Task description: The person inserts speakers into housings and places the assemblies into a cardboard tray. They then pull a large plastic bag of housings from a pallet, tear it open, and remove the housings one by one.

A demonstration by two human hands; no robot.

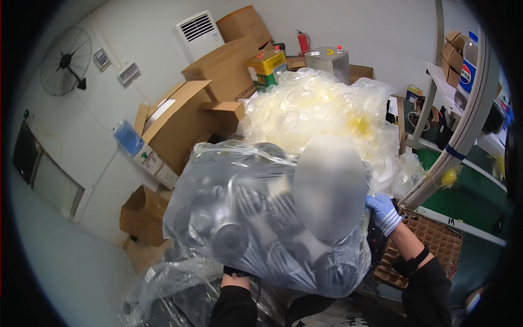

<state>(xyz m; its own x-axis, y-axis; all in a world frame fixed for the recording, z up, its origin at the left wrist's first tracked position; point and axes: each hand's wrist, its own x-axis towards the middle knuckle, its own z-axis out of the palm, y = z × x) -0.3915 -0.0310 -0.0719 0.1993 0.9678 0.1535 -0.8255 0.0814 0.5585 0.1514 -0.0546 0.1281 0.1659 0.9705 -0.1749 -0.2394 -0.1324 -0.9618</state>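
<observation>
A large clear plastic bag point(256, 201) full of dark, rounded parts is held up in front of me. What exactly the parts are cannot be made out through the film. My right hand point(384, 211), in a blue-and-white striped glove, grips the bag's right edge with its fingers closed. My left hand goes in under the near left side of the bag, so only its wrist point(235, 280) shows and its fingers are hidden. A smooth grey oval point(330, 188) covers part of the bag's right half. Below lies another clear bag point(180, 294) with dark contents.
Behind the bag rises a heap of pale, yellowish clear plastic bags point(316, 109). Cardboard boxes point(180, 125) stand to the left and back, near a metal tin point(327, 62). At right are a brown gridded tray point(422, 245), a green-topped bench point(463, 185) and a slanting post point(457, 141).
</observation>
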